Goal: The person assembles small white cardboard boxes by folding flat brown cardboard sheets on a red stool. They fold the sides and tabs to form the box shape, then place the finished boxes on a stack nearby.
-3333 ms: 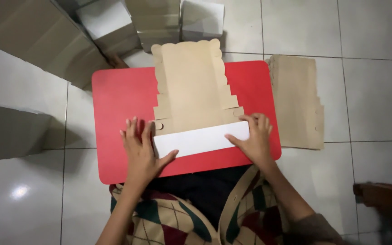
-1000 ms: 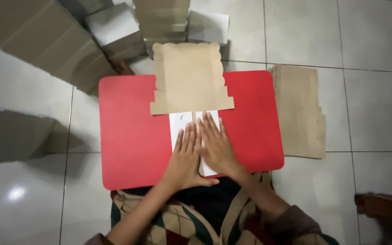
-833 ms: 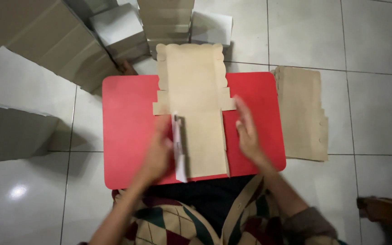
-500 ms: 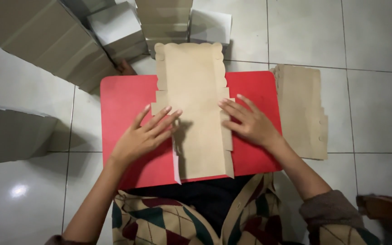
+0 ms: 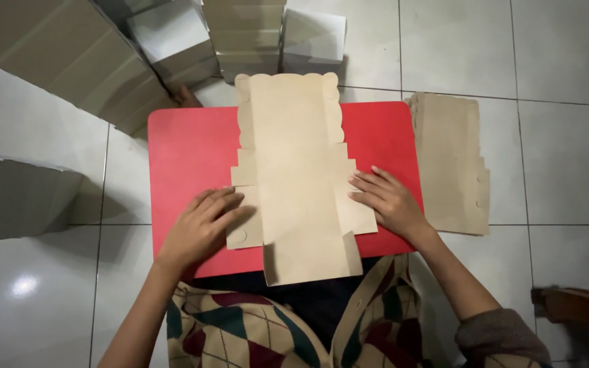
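Red table [image 5: 185,146]: cardboard blank [image 5: 294,177] flat between left hand [image 5: 199,228], right hand [image 5: 386,201].

Glossy pale tiled floor [image 5: 567,157], lamp glare

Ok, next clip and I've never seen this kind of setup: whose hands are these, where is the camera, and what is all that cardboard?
There is no machine here: a person works with two bare hands, and the single picture comes from a camera worn on their head, looking straight down. The person sits at a small red table on a tiled floor. On the table lies a flat, unfolded brown cardboard box blank with scalloped edges at its far end. The left hand lies flat on the blank's left side flap; the right hand presses the right flap. Neither hand grips anything. To the right, on the floor, lies a stack of similar flat blanks. Beyond the table stand finished boxes and more cardboard stacks.
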